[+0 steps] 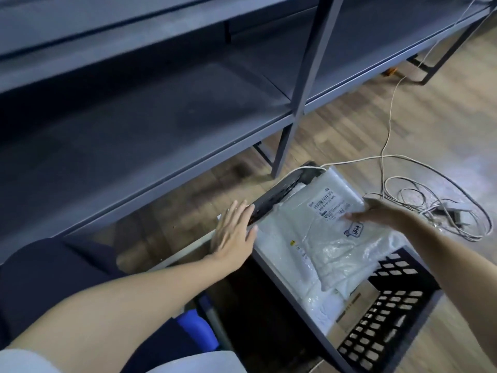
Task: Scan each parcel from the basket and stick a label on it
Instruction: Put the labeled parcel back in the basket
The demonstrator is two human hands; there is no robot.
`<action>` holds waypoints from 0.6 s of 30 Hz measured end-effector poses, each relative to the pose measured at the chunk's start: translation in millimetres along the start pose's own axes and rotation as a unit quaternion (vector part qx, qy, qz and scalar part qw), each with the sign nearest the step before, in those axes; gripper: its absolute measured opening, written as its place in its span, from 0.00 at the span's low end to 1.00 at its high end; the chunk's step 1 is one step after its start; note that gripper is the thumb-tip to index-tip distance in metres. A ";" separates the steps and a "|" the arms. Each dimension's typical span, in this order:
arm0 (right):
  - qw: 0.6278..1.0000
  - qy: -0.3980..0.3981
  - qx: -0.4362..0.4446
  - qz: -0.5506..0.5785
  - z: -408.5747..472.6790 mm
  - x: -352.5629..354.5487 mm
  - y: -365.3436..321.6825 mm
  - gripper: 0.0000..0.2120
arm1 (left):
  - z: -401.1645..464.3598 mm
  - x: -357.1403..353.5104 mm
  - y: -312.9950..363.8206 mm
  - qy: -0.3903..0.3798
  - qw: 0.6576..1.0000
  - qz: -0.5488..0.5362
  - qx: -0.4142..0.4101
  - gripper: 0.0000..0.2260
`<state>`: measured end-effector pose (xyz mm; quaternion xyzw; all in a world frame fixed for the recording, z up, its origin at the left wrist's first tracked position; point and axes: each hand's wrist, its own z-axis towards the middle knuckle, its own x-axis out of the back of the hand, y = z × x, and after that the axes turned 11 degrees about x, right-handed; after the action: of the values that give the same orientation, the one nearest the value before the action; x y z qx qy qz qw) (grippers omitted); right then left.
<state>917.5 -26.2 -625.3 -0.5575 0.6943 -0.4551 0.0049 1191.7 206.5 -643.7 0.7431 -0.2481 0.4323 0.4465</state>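
So the top parcel (330, 211), a white poly mailer with a printed shipping label (328, 204) facing up, is lying on the pile inside the black plastic basket (382, 313), up toward the basket's far end. More white and clear-wrapped parcels (347, 251) are sitting underneath it, and a bit of a brown cardboard box (355, 305) is peeking out at the basket's near-right side, under the bags.

The right hand (376, 211) is coming in from the right side and gripping that top parcel along its right edge, fingers curling over the top next to the label, thumb side hidden so I can't tell exactly how it's pinching underneath. The left hand (234, 230) is hanging flat with fingers straight and relaxed, not holding anything, fingertips just touching the basket's far-left rim.

The basket itself is sitting on a wood-look floor (403, 117), with its lattice wall facing the lower right. Just past its far-right corner a tangle of white cables (430, 200) is sprawling on the floor, one cable (390, 109) running up and away toward the top right. A dark grey metal shelving unit (161, 117) is filling the upper left. Something blue (196, 332) is showing under the left forearm, too hidden to identify.
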 end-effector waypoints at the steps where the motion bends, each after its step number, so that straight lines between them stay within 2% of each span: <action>1: 0.999 0.005 -0.003 -0.040 6.9 1.2 1.2 0.16 | 1.5 -0.3 -3.9 0.005 1.000 0.018 -0.006 0.23; 4: 0.999 0.012 0.011 -0.051 28.8 -6.8 2.4 0.33 | 2.7 -1.1 -9.2 0.009 0.998 0.055 -0.021 0.30; 5: 0.999 0.014 0.012 -0.045 37.5 -14.0 2.1 0.33 | 3.1 -2.2 -10.7 0.014 0.998 0.056 -0.024 0.32; 7: 0.996 0.028 0.004 -0.088 50.7 -30.8 2.8 0.24 | 3.8 -4.9 -15.1 0.020 0.998 0.057 -0.021 0.32; 8: 0.991 0.050 -0.008 -0.120 55.6 -38.9 5.9 0.24 | 4.0 -5.5 -17.2 0.021 0.998 0.057 -0.018 0.31; 11: 0.980 0.140 -0.045 -0.131 66.1 -59.9 13.4 0.32 | 4.7 -4.8 -20.6 0.020 0.998 0.060 -0.016 0.30; 13: 0.967 0.174 -0.047 -0.180 68.8 -71.9 11.3 0.35 | 6.3 -4.6 -22.3 0.018 0.997 0.067 -0.017 0.31; 15: 0.946 0.208 -0.019 -0.249 72.8 -83.6 11.4 0.30 | 7.9 -4.2 -22.7 0.015 0.997 0.073 -0.019 0.32; 18: 0.923 0.254 0.049 -0.284 75.8 -99.9 12.3 0.16 | 10.6 -2.3 -22.4 0.013 0.996 0.084 -0.022 0.33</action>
<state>984.8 3.7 -727.6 -0.5961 0.4616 -0.5974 -0.2735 1211.9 207.8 -658.1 0.7041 -0.3132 0.4720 0.4283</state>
